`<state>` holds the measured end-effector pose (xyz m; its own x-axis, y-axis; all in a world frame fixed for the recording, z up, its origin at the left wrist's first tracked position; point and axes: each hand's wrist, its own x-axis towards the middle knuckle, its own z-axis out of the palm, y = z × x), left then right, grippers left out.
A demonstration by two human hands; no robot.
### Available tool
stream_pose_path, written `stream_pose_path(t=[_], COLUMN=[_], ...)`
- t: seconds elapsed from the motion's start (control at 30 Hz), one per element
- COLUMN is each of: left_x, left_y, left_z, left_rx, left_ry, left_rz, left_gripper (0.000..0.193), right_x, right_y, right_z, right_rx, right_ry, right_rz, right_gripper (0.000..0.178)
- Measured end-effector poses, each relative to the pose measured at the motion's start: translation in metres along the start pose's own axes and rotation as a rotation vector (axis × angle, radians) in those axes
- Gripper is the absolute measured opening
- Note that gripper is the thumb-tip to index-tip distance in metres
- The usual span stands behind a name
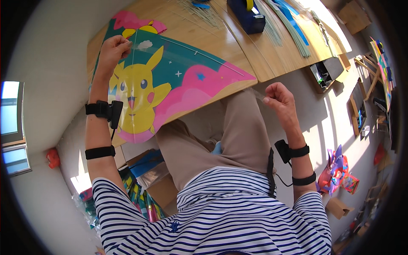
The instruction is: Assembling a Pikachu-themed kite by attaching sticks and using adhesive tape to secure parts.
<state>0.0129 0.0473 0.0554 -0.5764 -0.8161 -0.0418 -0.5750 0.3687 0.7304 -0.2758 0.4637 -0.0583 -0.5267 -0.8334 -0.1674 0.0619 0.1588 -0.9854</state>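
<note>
the left hand (114, 50) is raised over the sheet, its forearm nearly upright and its wrist bent inward; the fingers are curled, thumb and index tips drawn close together, and whether they pinch anything i cannot tell. the right hand (282, 105) hangs off the table's near side, its forearm leaning inward, with thumb and index finger pinching a thin see-through strip (258, 94) and the other fingers folded in.

below the left fingers lies the glossy, thin, triangular sheet printed in teal, pink and yellow (170, 80), with 1 big-eared yellow cartoon figure; its pointed corner reaches to just beside and beyond the right fingertips. a slim straight white rod (202, 56) runs along its far edge, to the right of the left fingers. the smooth pale wooden table (216, 38) carries it.

farther off, beyond both hands' fingers, stand a boxy dark blue tape dispenser (250, 19) and, to its right, a bundle of long thin pale rods (293, 38). each forearm wears 2 black straps, 1 bearing a small black box.
</note>
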Motion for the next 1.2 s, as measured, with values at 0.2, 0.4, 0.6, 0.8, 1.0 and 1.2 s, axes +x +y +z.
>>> stream_pose_path(t=[0.2,0.4,0.6,0.8,1.0,1.2], left_x=[0.046,0.069,0.085,0.087,0.090,0.091], left_y=[-0.031,-0.053,-0.057,-0.036,-0.041,-0.046], left_z=[0.031,0.027,-0.010,-0.036,-0.037,-0.035], left_rx=[0.086,0.002,-0.067,-0.006,0.009,-0.012], left_ry=[0.068,0.072,0.084,0.086,0.066,0.090], left_rz=[-0.050,-0.056,-0.081,0.026,0.049,0.053], left_gripper=[0.013,0.015,0.016,0.021,0.021,0.020], right_x=[0.027,0.045,0.070,0.091,0.096,0.098], right_y=[0.003,0.004,-0.009,0.001,0.011,0.013], right_z=[0.022,0.031,0.042,0.041,0.040,0.041], right_rx=[-0.234,-0.311,0.143,0.164,0.112,0.082], right_ry=[0.151,0.142,0.078,0.053,0.055,0.053], right_rz=[-0.005,-0.005,0.158,0.185,0.173,0.156], right_gripper=[0.012,0.009,0.006,0.007,0.006,0.005])
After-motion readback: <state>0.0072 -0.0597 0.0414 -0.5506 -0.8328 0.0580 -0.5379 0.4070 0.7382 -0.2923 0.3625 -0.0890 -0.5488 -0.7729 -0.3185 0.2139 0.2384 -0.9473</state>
